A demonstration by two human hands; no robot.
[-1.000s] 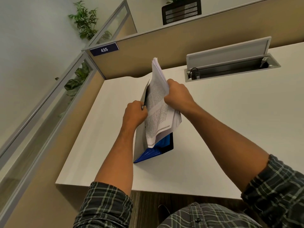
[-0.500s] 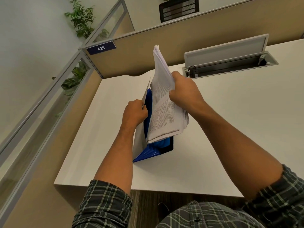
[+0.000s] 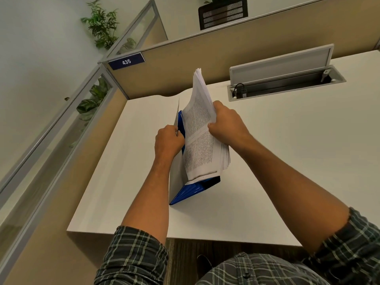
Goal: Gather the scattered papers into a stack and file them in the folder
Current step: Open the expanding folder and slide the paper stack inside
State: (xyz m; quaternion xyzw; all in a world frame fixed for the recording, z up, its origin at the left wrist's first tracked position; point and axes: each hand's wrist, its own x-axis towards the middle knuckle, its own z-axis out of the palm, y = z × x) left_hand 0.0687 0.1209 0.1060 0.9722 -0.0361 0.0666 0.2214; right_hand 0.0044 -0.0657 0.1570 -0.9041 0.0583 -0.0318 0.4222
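Left hand fingers gripping folder, right hand clutching paper stack, open cable tray behind

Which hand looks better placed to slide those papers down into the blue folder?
The right hand: it already grips the paper stack above the folder. The left hand is busy holding the folder's flap open.
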